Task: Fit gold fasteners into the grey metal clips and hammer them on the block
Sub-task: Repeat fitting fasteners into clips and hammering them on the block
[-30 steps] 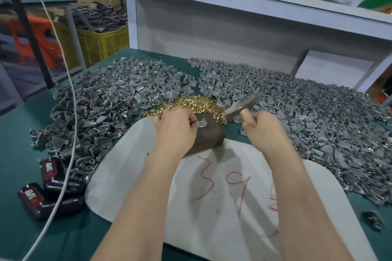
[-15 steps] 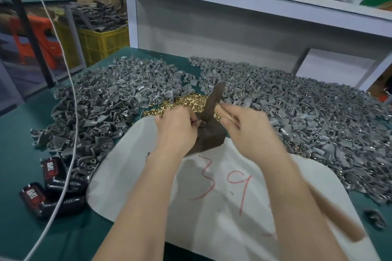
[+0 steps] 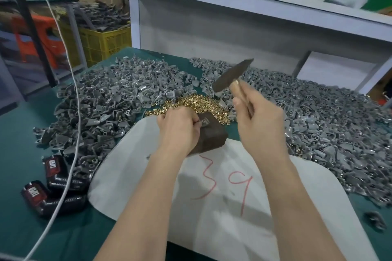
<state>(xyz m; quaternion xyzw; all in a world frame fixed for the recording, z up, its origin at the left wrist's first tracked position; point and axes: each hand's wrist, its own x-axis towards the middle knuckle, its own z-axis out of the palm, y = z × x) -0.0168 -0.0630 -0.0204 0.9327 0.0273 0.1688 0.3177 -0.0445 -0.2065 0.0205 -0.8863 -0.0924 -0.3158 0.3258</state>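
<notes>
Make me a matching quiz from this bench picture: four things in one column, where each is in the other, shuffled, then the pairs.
Things: 1 hammer; 2 grey clip; 3 gold fasteners; 4 black battery packs.
Places: A heaped just behind the block; B on the table's left side by the white cable; C raised in the right hand; D on the block, pinched by the left hand.
Pairs: 1-C; 2-D; 3-A; 4-B.

Two hands (image 3: 180,131) (image 3: 262,127), one hammer (image 3: 231,78), one block (image 3: 212,136), one clip (image 3: 204,122) on it, two battery packs (image 3: 55,170) (image 3: 37,196), one cable (image 3: 73,99)
</notes>
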